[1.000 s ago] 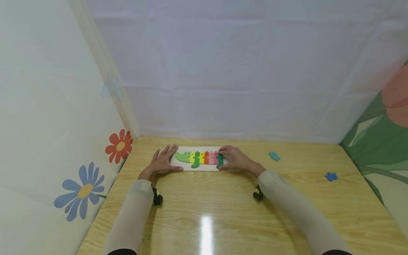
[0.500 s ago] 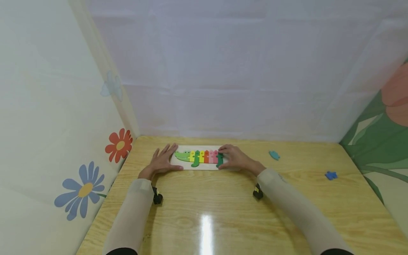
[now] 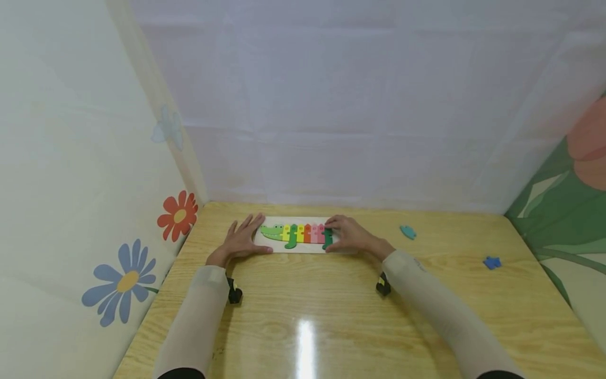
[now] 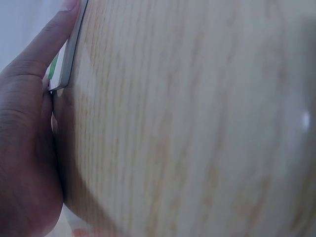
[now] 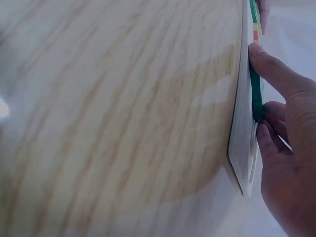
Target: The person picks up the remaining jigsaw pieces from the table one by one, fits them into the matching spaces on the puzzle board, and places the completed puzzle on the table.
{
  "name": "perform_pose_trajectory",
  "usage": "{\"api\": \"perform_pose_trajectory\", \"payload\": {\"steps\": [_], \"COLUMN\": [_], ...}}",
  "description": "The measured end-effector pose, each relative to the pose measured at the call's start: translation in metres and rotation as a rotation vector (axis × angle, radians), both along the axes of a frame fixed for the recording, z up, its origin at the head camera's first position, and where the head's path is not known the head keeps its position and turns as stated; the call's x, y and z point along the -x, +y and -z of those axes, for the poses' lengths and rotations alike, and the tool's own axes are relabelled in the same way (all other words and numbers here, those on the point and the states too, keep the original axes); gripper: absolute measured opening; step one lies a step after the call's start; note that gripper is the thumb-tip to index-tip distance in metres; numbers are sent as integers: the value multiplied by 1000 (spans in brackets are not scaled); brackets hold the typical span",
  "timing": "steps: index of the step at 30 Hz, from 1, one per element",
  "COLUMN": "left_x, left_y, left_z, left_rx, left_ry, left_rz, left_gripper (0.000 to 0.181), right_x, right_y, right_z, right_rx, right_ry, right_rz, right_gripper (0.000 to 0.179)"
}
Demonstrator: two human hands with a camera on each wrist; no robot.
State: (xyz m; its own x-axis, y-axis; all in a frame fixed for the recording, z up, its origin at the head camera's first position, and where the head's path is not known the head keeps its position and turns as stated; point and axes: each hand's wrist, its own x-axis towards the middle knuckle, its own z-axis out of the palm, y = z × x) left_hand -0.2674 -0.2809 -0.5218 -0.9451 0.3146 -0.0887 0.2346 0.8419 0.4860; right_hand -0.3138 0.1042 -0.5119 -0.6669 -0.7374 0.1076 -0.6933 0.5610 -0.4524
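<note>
A white puzzle board [image 3: 270,220] with a crocodile of coloured pieces lies near the table's back. Its light green head [image 3: 272,232] is at the left, followed by yellow, green, orange and pink pieces. My left hand [image 3: 239,242] spans the board's left end, fingers spread and fairly straight, the thumb along the near edge. At the right end my right hand [image 3: 351,236] pinches a dark green leg piece [image 3: 327,239] between thumb and fingers. In the right wrist view that dark green piece [image 5: 255,94] sits at the board's surface; whether it lies fully flat I cannot tell.
To the right of the board lie a teal puzzle piece [image 3: 407,232] and, farther right, a blue puzzle piece [image 3: 492,262]. The wooden table [image 3: 303,295] meets a pale cloth wall at the back and flower-printed walls on both sides.
</note>
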Motion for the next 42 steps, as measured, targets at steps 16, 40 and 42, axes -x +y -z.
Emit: {"api": "perform_pose_trajectory", "payload": {"steps": [16,40,42], "left_x": [0,1,1], "left_y": [2,1,1], "left_z": [-3,-2,-2], "left_rx": [20,12,11], "left_ry": [-31,-19,-17], "left_rz": [-16,-13,-12], "left_gripper": [122,120,120], "right_x": [5,0,0], "right_y": [1,2,2], "right_z": [2,0,0], "right_rx": [-6,36,36], "right_ry": [-29,-76,-73], "right_rz": [-21,-4,-4], "right_gripper": [79,72,72]}}
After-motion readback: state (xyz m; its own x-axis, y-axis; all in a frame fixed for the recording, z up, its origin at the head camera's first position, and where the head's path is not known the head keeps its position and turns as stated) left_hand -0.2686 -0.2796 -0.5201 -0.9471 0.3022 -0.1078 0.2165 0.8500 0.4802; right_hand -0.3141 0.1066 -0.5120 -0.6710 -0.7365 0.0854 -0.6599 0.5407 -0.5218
